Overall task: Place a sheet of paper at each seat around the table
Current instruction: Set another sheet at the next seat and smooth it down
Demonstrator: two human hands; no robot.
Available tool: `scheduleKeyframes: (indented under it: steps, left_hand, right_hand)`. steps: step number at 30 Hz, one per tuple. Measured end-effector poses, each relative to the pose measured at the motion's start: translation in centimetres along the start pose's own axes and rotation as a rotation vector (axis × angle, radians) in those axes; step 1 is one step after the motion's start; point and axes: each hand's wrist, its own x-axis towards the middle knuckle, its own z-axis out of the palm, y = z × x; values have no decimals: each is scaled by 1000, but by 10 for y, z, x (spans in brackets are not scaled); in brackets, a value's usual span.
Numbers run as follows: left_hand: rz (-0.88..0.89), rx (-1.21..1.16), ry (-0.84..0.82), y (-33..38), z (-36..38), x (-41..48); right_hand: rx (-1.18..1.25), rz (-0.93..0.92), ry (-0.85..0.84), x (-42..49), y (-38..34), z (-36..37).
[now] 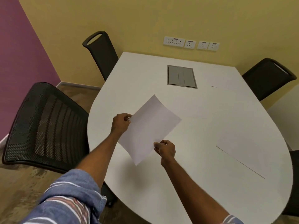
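Observation:
Both hands hold one white sheet of paper in the air above the left part of the white table. My left hand pinches its left edge, and my right hand pinches its lower right edge. A second sheet lies flat on the table at the right, near the right-hand seat. A third sheet lies faintly visible at the far right, in front of the far right chair.
A black mesh chair stands at the table's left. Another black chair stands at the far left, one at the far right. A grey cable hatch is set in the tabletop. Wall sockets sit on the yellow wall.

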Motion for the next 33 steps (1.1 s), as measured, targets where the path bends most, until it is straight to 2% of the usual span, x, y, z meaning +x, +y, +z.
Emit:
scheduleKeyframes:
  steps: [10, 20, 28, 33]
  left_hand:
    - [115, 88, -180, -21, -23, 75]
    - [199, 177, -474, -69, -57, 171]
    - [244, 222, -590, -108, -48, 210]
    - [238, 263, -630, -141, -35, 223]
  right_hand:
    - [63, 87, 65, -3, 30, 79]
    - [157, 144, 378, -20, 72, 191]
    - [69, 153, 508, 0, 88, 224]
    - [-67, 155, 505, 20, 99, 228]
